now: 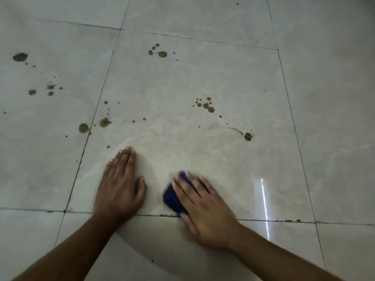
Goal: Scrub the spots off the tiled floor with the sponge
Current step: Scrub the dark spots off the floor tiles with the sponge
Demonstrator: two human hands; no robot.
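A dark blue sponge (172, 196) lies on the pale tiled floor (182, 82), pressed down under my right hand (203, 207), whose fingers spread over it; hand and sponge are blurred. My left hand (119, 185) rests flat on the tile to the left, fingers together, holding nothing. Brown spots dot the floor farther ahead: a cluster (206, 105) ahead of my right hand, one blob (248, 136) to the right with a smeared streak, two blobs (105, 122) beside the left grout line, and a group (161, 53) near the tile's far edge.
More dark spots (20, 57) are scattered on the neighbouring tile at far left. Dark grout lines (263, 220) run between the tiles, one just below my hands. A bright light reflection (264, 205) streaks the glossy tile at right.
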